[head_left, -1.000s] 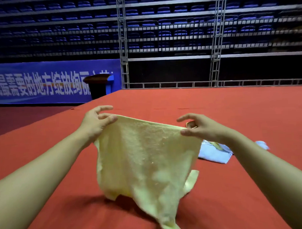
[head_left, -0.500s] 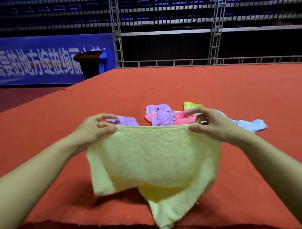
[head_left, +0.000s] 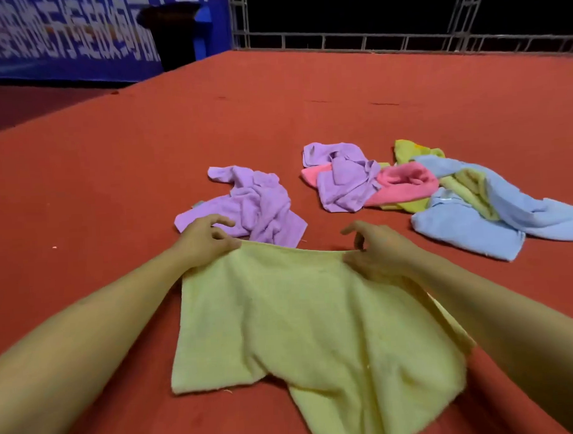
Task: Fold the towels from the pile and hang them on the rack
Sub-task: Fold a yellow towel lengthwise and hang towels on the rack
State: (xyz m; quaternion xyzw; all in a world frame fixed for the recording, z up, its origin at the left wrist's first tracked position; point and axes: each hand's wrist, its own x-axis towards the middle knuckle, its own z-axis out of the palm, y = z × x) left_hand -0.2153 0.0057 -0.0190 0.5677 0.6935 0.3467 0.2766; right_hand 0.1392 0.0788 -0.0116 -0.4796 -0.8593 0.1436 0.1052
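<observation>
On red carpeted surface (head_left: 115, 190), close to camera: yellow towel (head_left: 315, 329) spread mostly flat, near edge uneven with a flap hanging lower right. Left hand (head_left: 205, 242) pinches far-left corner, thumb and fingers curled on the edge. Right hand (head_left: 380, 249) pinches far-right corner, index finger lifted a bit. Just beyond: crumpled purple towel (head_left: 255, 208), touching yellow one's far edge. Further right, rest of pile (head_left: 407, 186) — purple, pink, yellow, blue, all tangled. Blue banner (head_left: 61, 46) and metal railing (head_left: 402, 44) at back.
</observation>
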